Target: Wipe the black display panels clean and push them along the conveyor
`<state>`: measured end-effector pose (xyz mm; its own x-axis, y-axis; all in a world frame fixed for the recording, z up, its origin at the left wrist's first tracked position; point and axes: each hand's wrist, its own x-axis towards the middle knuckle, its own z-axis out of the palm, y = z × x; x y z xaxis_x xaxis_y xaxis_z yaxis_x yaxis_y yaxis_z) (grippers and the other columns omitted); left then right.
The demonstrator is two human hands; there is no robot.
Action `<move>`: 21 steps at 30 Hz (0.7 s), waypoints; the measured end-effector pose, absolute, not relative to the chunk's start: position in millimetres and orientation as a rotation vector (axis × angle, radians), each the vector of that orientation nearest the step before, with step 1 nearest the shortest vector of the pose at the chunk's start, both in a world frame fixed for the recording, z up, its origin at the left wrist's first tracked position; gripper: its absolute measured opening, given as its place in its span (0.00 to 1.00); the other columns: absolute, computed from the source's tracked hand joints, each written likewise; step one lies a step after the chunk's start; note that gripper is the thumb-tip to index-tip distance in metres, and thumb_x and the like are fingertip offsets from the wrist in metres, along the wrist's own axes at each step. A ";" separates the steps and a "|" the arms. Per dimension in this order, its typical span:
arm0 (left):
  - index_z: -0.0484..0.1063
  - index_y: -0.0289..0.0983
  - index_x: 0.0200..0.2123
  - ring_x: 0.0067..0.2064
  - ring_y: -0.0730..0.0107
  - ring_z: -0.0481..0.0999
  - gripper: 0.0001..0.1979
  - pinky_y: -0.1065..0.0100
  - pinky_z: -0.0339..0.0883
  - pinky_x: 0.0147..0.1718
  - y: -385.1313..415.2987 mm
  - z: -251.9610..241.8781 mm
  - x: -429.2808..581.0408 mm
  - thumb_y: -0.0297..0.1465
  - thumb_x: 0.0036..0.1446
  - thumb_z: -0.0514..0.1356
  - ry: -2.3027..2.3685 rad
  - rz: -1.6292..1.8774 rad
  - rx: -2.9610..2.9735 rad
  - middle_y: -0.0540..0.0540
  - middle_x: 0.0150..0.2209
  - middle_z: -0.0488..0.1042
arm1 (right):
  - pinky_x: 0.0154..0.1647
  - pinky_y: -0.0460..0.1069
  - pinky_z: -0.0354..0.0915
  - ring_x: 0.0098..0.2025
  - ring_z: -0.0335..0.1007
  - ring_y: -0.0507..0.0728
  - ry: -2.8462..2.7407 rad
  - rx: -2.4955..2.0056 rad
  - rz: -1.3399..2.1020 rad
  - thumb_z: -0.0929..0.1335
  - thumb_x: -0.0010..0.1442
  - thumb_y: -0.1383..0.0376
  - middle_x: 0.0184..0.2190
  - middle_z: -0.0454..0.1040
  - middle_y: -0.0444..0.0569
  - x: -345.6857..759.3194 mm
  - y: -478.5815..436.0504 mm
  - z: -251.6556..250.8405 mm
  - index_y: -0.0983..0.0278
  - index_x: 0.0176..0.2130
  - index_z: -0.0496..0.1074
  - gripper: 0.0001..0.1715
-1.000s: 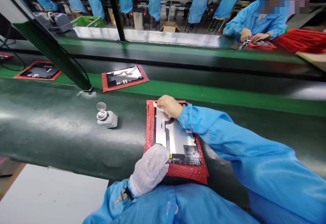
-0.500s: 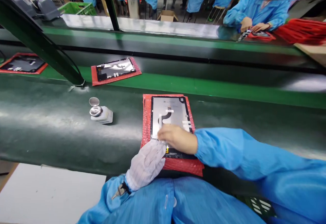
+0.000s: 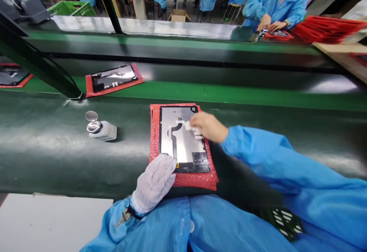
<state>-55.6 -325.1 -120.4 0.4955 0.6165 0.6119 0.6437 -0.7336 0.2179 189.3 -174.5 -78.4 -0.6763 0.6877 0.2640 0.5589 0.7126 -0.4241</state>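
A tablet screen panel (image 3: pixel 183 143) lies back side up, silver with a black border, a dark curved ribbon cable and white tabs. Under it are red bubble-wrap sleeves (image 3: pixel 195 180). My left hand (image 3: pixel 156 181), in a white glove, rests fairly flat with fingers extended on the panel's lower left corner. Above the panel's right edge is my bare right hand (image 3: pixel 209 126), its fingers pinched. A small white piece (image 3: pixel 188 125) shows at those fingertips; its kind is unclear. To the left stands a white pump bottle (image 3: pixel 104 130) with its metal lid raised.
Another panel (image 3: pixel 114 77) on red wrap lies on the green strip behind, with one more (image 3: pixel 13 75) at far left. A green post (image 3: pixel 51 64) slants up at left. Across the bench a co-worker's hands (image 3: pixel 271 23) work beside a red sleeve pile (image 3: pixel 327 29).
My right hand has moved up and right across the panel, away from my left hand, uncovering its lower part. My left hand stays at the lower left corner. The view has shifted slightly.
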 end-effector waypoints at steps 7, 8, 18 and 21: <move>0.64 0.35 0.58 0.53 0.58 0.73 0.23 0.61 0.71 0.49 -333.4 -91.8 -41.8 0.30 0.59 0.60 -1.236 -0.978 -2.461 0.42 0.49 0.76 | 0.43 0.51 0.68 0.37 0.72 0.55 -2.596 -0.817 0.535 0.63 0.57 0.76 0.32 0.77 0.51 178.5 -194.4 -75.5 0.64 0.28 0.78 0.16; 0.67 0.35 0.54 0.50 0.58 0.75 0.21 0.63 0.72 0.45 -334.0 -85.5 -33.1 0.33 0.58 0.61 -1.298 -0.933 -2.395 0.42 0.47 0.77 | 0.42 0.50 0.69 0.37 0.72 0.55 -2.627 -0.749 0.603 0.63 0.57 0.77 0.32 0.77 0.51 174.5 -206.6 -73.9 0.64 0.28 0.78 0.16; 0.68 0.31 0.50 0.42 0.52 0.75 0.36 0.58 0.69 0.41 -289.4 -85.0 36.9 0.52 0.46 0.65 -1.486 -0.500 -2.680 0.35 0.44 0.74 | 0.27 0.48 0.67 0.26 0.71 0.53 -1.673 -1.259 1.373 0.76 0.42 0.59 0.25 0.78 0.48 231.1 -184.9 -58.2 0.65 0.29 0.79 0.13; 0.71 0.28 0.45 0.43 0.49 0.75 0.35 0.57 0.69 0.40 -289.1 -82.3 35.7 0.53 0.44 0.65 -1.493 -0.401 -2.619 0.31 0.43 0.74 | 0.25 0.48 0.66 0.24 0.69 0.53 -1.385 -1.313 1.488 0.77 0.37 0.55 0.25 0.77 0.49 241.2 -190.9 -69.3 0.66 0.30 0.79 0.22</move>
<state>35.7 -289.1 -82.3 0.4846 0.8302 0.2757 0.8566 -0.5142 0.0427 241.2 -190.9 -69.3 -0.2358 0.9497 -0.2060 0.1376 -0.1772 -0.9745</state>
